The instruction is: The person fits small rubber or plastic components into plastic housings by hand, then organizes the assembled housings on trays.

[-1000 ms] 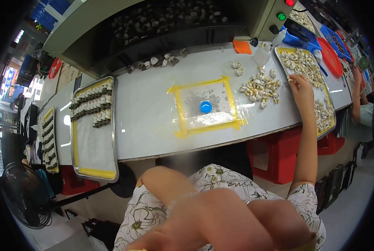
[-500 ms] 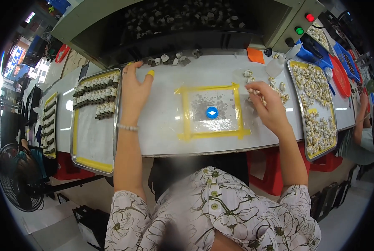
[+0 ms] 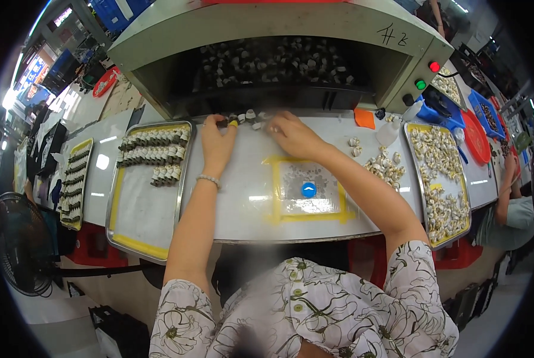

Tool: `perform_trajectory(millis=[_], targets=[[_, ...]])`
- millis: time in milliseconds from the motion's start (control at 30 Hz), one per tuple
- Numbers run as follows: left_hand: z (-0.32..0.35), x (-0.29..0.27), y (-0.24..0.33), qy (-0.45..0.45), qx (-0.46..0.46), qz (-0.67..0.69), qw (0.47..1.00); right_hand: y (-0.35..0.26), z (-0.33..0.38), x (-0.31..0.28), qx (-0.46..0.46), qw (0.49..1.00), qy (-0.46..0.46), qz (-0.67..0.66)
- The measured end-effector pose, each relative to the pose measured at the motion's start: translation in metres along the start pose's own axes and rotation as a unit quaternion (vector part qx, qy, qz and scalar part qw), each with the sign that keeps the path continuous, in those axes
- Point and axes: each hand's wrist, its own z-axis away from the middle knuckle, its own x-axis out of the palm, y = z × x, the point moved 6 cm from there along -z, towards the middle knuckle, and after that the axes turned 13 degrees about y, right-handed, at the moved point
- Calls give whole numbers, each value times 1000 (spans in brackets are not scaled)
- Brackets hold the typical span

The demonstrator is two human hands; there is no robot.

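Several small dark-and-white pieces [image 3: 251, 114] lie along the back of the white table, before the low opening of a pale green machine. My left hand [image 3: 218, 146], with yellow covers on its fingertips, reaches in at their left end; a dark piece sits between thumb and fingers. My right hand [image 3: 295, 137] is at the right end of the row, fingers bent together; what they hold, if anything, is hidden. Under my right forearm a yellow-taped rectangle [image 3: 277, 200] surrounds grey smudges and a small round blue item [image 3: 308, 190]. White-and-gold pieces [image 3: 385, 168] lie loose to its right.
A metal tray [image 3: 186, 179] on the left carries rows of dark-and-white pieces. Another tray [image 3: 427, 206] on the right holds many white-and-gold pieces. A squeeze bottle [image 3: 388, 133] and an orange patch [image 3: 364, 119] stand near the machine [image 3: 392, 71]. Further right, a person [image 3: 508, 203] sits.
My right hand has left the loose white-and-gold pieces and moved left and away to the row at the machine. My left hand has closed in on the row's left end. The view has tilted up.
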Motion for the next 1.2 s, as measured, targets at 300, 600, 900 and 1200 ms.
perform_trajectory(millis=[300, 600, 900, 1200], targets=[[8, 6, 10, -106, -2, -58, 993, -13, 0, 13, 15, 999, -44, -2], [6, 26, 26, -121, 49, -6, 991, -7, -12, 26, 74, 997, -11, -6], [4, 34, 29, -109, 97, -66, 987, -32, -10, 28, 109, 989, -100, -29], [28, -1, 10, -151, -60, 28, 986, -59, 10, 43, 103, 975, -168, -100]])
